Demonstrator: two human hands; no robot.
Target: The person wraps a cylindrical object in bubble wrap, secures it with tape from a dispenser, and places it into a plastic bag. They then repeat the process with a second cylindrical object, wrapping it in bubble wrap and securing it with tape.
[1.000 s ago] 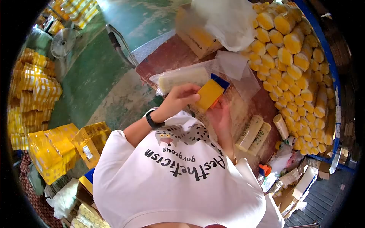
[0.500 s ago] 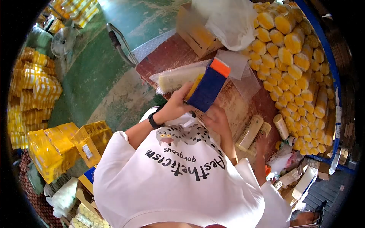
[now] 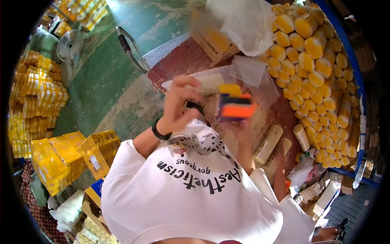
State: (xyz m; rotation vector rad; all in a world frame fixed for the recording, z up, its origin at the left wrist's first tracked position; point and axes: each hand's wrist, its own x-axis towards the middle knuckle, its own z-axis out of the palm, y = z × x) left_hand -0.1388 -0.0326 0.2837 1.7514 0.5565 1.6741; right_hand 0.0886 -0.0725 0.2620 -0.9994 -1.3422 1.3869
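My right hand [image 3: 239, 128] grips the lower side of a dark blue, orange and yellow box-like block [image 3: 235, 107], smeared by motion; its exact kind does not show. To the left, my left hand [image 3: 180, 101] is raised with fingers curved and apart, nothing in it, a black band on its wrist. Behind both hands, a pale cylindrical roll [image 3: 211, 82] in clear plastic lies on the reddish-brown table [image 3: 172, 59]. At the right, another person's hand [image 3: 279, 156] is beside pale rolls [image 3: 269, 144].
A cardboard box [image 3: 209, 34] and white plastic bag [image 3: 248, 24] stand at the table's far end. Yellow-ended rolls [image 3: 313, 69] are stacked on the right. Yellow-taped cartons [image 3: 57, 160] sit at the left, near a fan [image 3: 70, 45]. A cart handle [image 3: 129, 49] rises beside the table.
My left hand has let go of the block and moved up and left. The block, now in my right hand alone, has turned, its orange end swinging down to the right.
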